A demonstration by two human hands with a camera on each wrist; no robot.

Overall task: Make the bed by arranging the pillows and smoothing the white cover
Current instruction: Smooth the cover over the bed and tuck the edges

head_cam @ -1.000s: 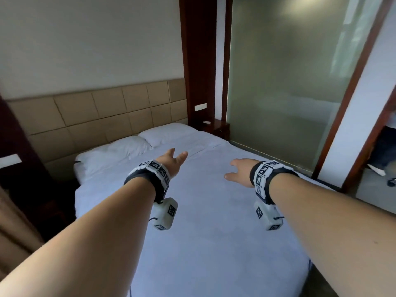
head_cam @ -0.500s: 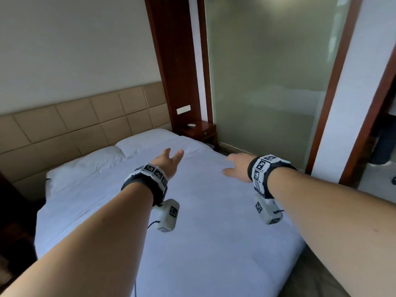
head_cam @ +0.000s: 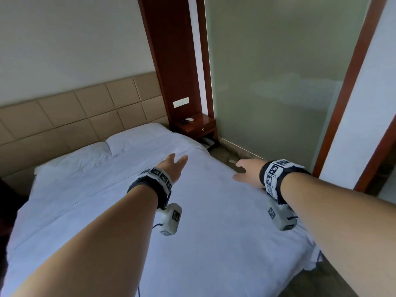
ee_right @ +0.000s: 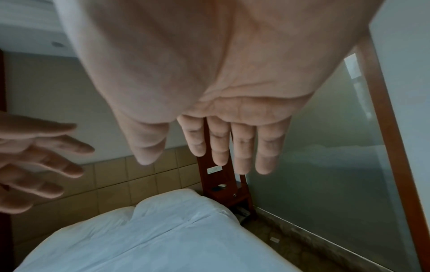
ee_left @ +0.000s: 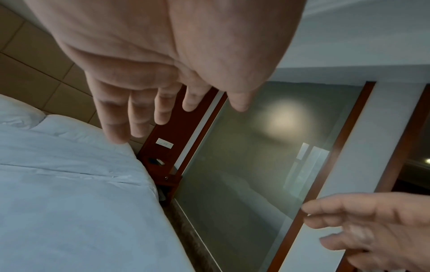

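Observation:
The white cover (head_cam: 192,243) lies flat over the bed, with a fold line across it below the pillows. Two white pillows sit side by side against the headboard: the left pillow (head_cam: 79,161) and the right pillow (head_cam: 139,138). My left hand (head_cam: 173,166) hovers above the cover's middle, fingers straight and spread, holding nothing. My right hand (head_cam: 246,172) hangs over the bed's right edge, fingers straight, empty. The wrist views show both palms open in the air: left hand (ee_left: 163,103), right hand (ee_right: 221,143), with the cover (ee_right: 163,239) below.
A tan padded headboard (head_cam: 85,116) backs the bed. A dark wooden nightstand (head_cam: 195,125) with small items stands at the far right corner, beside a frosted glass wall (head_cam: 278,93). A strip of floor (head_cam: 231,155) runs along the bed's right side.
The view has swung right and closer along the bed; both hands stay raised and open, and the right hand now reaches past the bed's right edge.

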